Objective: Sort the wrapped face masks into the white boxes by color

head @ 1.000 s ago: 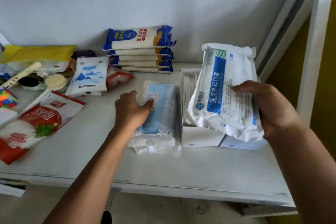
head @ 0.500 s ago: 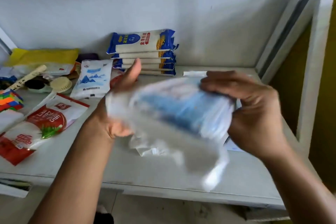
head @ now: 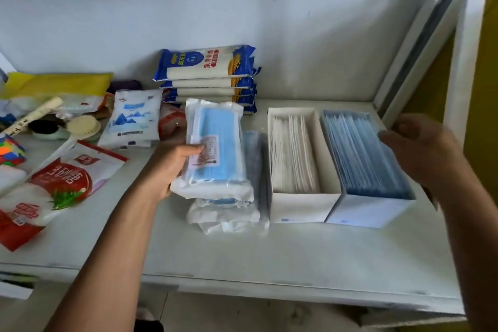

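Left hand [head: 172, 167] grips a clear-wrapped blue mask pack [head: 215, 148]: thumb on the label, fingers curled round its left edge. The pack is lifted and tilted, just above a pile of wrapped packs [head: 226, 215] lying on the bench [head: 269, 256].

Right hand [head: 420, 151] is spread and holds nothing. It's blurred, at the right edge of the blue-mask box [head: 369, 210]; I can't tell if it touches.

Between my hands sit two open white boxes, side by side and touching. The white-mask box [head: 301, 207] is nearer the left hand and the blue-mask box is under the right. Masks stand on edge in both.

A dark pack [head: 254, 153] stands on edge between the pile and the white-mask box.

Beyond the left hand is a noodle pack stack [head: 207, 67] at the wall. Left of that hand are a mountain-print bag [head: 132, 118] and a red-and-white pouch [head: 62, 180].
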{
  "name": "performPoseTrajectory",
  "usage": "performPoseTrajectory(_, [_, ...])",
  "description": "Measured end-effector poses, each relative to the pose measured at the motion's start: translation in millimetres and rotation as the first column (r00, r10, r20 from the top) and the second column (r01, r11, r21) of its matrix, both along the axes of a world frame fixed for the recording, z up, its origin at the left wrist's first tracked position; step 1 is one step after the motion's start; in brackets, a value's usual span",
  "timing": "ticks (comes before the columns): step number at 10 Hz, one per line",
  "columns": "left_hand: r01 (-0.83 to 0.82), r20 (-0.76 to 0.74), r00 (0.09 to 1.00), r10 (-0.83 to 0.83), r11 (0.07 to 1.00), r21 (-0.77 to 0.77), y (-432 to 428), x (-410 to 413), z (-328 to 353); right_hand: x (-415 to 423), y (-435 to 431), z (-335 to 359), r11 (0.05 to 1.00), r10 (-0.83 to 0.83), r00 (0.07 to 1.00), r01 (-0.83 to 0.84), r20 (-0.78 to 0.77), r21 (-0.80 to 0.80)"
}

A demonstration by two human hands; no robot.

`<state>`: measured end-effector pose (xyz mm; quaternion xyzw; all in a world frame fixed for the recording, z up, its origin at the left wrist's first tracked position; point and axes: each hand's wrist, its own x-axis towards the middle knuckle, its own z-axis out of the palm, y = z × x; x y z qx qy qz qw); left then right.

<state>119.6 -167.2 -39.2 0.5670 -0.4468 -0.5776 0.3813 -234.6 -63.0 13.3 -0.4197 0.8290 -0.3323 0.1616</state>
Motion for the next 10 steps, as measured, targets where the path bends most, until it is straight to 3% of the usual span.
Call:
performPoseTrajectory(1, [0.039,0.214,0.976,-0.051,0.998,0.059,0.9,-8.8,-12.3,-4.2,0.2,-5.8,0.981,-0.056,0.980,0.018,0.190,0.196])
performPoseTrajectory(2, [0.095,0.328,0.938,-0.109,0.994,0.059,0.0,-13.0,-20.1,-0.3,2.8,-12.9,0.981,-0.054,0.918,-0.024,0.393,0.190])
performPoseTrajectory(4, [0.182,0.212,0.960,-0.185,0.983,0.030,7.5,-30.3,-22.5,6.9,3.3,-16.3,0.990,0.006,0.908,-0.066,0.419,0.128])
performPoseTrajectory(7, [0.152,0.254,0.958,-0.131,0.986,-0.065,9.8,-38.0,-22.8,-1.3,-0.3,-26.8,0.996,-0.014,0.903,-0.027,0.430,0.088])
performPoseTrajectory(8, [0.124,0.350,0.935,-0.063,0.980,-0.156,6.9,-32.5,-22.5,-5.4,-3.1,-28.3,0.997,-0.003,0.927,-0.028,0.376,0.075])
performPoseTrajectory(9, [-0.019,0.343,0.931,0.127,0.954,-0.300,8.3,-27.8,-8.6,-6.3,-5.0,-26.7,0.999,-0.016,0.959,0.001,0.282,0.054])
performPoseTrajectory(10, [-0.091,0.229,0.946,0.227,0.869,-0.486,16.3,-29.9,3.6,-3.4,-5.3,-27.0,0.999,-0.011,0.986,0.017,0.164,-0.034])
